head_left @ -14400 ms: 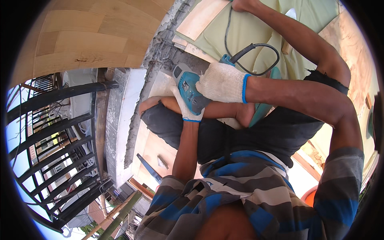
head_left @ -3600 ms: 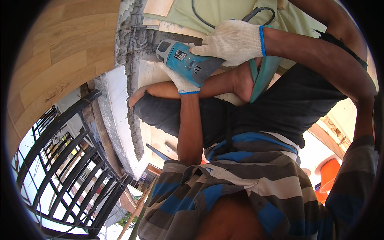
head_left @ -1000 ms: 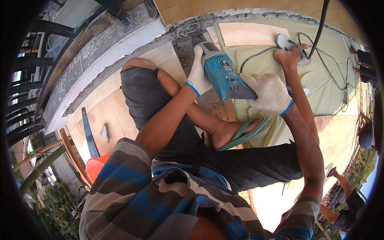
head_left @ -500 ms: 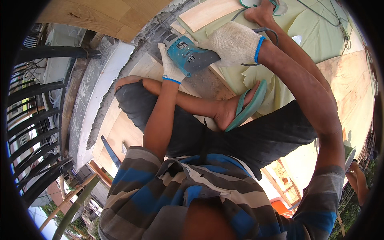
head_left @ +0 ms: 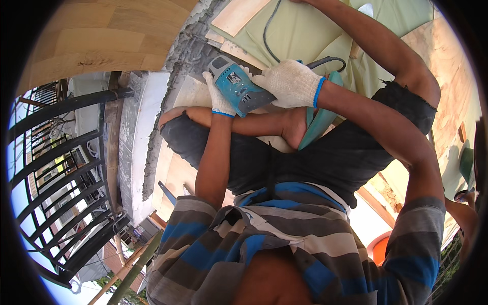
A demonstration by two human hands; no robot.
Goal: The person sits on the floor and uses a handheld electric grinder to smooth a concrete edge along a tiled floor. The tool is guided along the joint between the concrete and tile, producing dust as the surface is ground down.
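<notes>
A teal corded power tool (head_left: 238, 85) with a grey end and a dark grey grip sits between my two gloved hands, in front of my folded leg. My left hand (head_left: 220, 97), in a white knit glove with a blue cuff, is closed along the tool's left side. My right hand (head_left: 296, 84), gloved alike, is closed at its right end; the fingertips there are partly hidden. A black cord (head_left: 325, 62) runs beyond the right hand. The tool's underside and working part do not show.
Concrete edging (head_left: 185, 53) runs beside wood flooring (head_left: 117, 30). Pale boards (head_left: 239, 15) lie on a greenish sheet (head_left: 300, 28). A black metal railing (head_left: 66, 173) stands left. A green sandal (head_left: 320, 122) is on my foot. A blue blade (head_left: 166, 193) lies near my left elbow.
My view has shifted. My other leg has bent, its knee now raised at the right. The right hand has come slightly down and left with the tool still held.
</notes>
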